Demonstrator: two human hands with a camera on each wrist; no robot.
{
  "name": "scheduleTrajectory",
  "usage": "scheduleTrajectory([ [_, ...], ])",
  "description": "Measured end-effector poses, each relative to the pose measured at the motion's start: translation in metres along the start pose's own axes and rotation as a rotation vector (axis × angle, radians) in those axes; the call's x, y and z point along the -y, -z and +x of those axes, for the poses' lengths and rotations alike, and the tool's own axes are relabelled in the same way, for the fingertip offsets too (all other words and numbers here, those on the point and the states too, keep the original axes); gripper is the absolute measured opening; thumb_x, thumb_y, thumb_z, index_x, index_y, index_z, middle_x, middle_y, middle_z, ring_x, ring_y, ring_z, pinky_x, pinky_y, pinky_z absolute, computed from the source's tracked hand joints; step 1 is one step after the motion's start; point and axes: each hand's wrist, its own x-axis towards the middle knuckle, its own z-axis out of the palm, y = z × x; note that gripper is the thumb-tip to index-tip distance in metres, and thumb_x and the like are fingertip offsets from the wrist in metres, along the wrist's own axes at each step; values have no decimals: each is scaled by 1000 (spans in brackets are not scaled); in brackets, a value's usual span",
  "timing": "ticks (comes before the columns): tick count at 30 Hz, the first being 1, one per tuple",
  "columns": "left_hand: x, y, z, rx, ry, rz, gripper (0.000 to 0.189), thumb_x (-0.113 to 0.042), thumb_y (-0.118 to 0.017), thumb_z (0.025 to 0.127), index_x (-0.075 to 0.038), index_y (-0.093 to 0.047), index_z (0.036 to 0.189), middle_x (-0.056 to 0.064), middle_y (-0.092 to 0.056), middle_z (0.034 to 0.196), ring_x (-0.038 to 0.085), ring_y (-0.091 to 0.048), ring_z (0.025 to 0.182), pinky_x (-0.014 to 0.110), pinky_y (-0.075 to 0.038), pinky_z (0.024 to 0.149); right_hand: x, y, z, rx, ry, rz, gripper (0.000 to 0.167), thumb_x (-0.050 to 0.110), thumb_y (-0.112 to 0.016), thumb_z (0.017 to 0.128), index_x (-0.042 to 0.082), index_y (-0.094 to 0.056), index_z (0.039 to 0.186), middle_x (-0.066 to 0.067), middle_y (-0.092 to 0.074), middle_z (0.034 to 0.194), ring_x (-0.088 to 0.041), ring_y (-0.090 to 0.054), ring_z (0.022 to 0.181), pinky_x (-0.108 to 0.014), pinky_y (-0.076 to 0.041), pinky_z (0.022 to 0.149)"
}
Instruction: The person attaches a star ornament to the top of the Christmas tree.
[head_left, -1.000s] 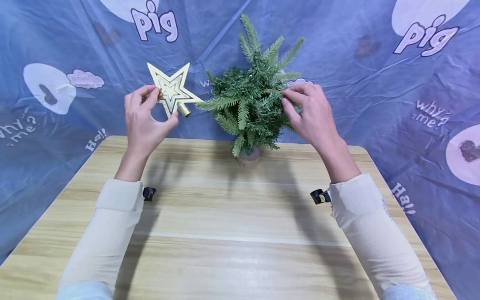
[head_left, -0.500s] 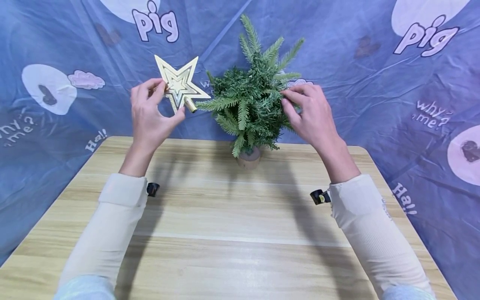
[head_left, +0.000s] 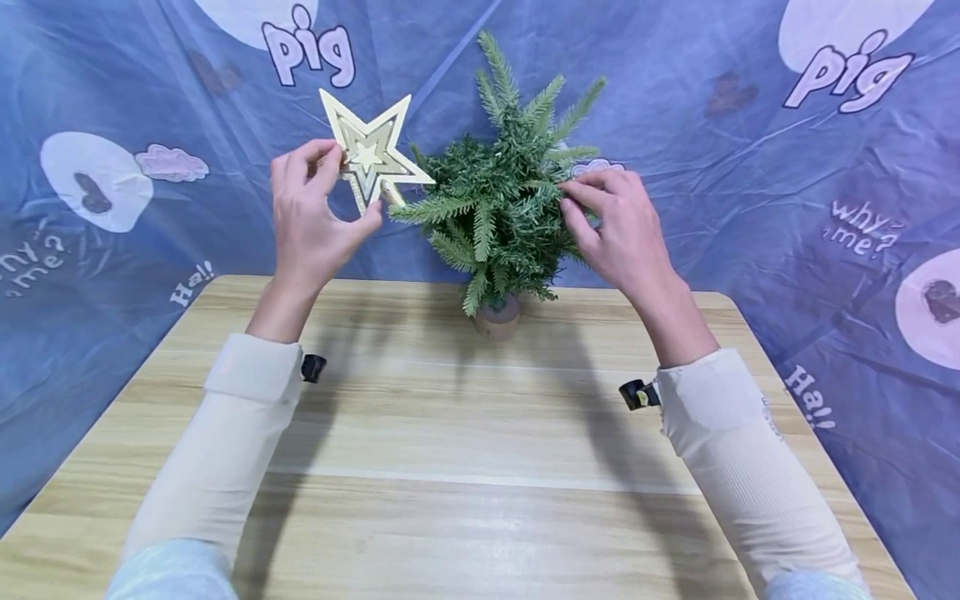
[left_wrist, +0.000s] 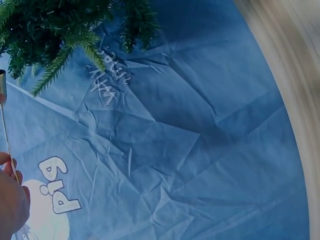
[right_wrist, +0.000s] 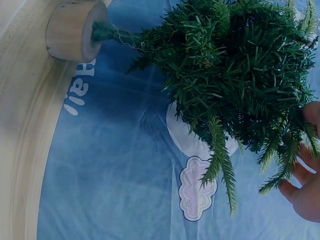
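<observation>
Head view: the left hand pinches a gold star along its near side, thumb low and fingertips higher up. That edge hold seems chosen to leave the short tube beneath the star uncovered, just beyond the thumb. The star is just right of the left hand, near the small artificial tree; whether they touch I cannot tell.

The right hand, left of which the tree stands, pinches its outer foliage between thumb and fingers, probably to steady it, since the round wooden base looks narrow for so bushy a top. The base sits on the tabletop, lower than both hands and between them.

Behind the hands, the blue cloth carries printed words: "pig" above each hand, "why? me?" and "Ha!!" out to the sides. No brand is legible.
</observation>
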Motion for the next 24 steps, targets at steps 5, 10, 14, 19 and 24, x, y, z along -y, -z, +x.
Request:
scheduleTrajectory([
  [5,-3,-2,4,0,-13,2,58,-24,-77,80,8,-66,126,23,-60,128,40,-47,112,38,-35,100,-1,-1,0,-6,10,0,31,18,-59,102,1,-72,124,-18,-66,125,-39,-53,115,-50,-43,96],
  [10,-6,-4,9,-19,13,-26,59,-23,-78,79,6,-66,129,20,-60,129,37,-47,114,37,-34,102,0,-1,0,-12,15,3,30,18,-59,102,0,-72,123,-18,-66,125,-39,-53,115,-50,-43,95],
  [14,-8,-7,13,-13,-19,-11,61,-25,-78,81,8,-64,130,22,-59,130,38,-46,114,37,-33,102,0,-1,0,-13,10,8,31,18,-59,102,0,-72,123,-18,-66,124,-39,-53,114,-50,-43,94],
  [19,-10,-12,18,-13,-38,-6,61,-25,-78,81,9,-63,129,22,-59,131,37,-46,114,36,-34,102,0,-1,0,-11,5,12,31,19,-59,102,1,-72,123,-17,-67,124,-39,-53,114,-50,-42,94],
  [24,-12,-17,22,-22,-38,-18,62,-25,-79,81,8,-63,130,21,-59,132,37,-46,116,35,-33,104,-1,-1,0,-10,3,12,31,19,-59,102,1,-72,123,-17,-67,123,-38,-53,114,-50,-42,94],
])
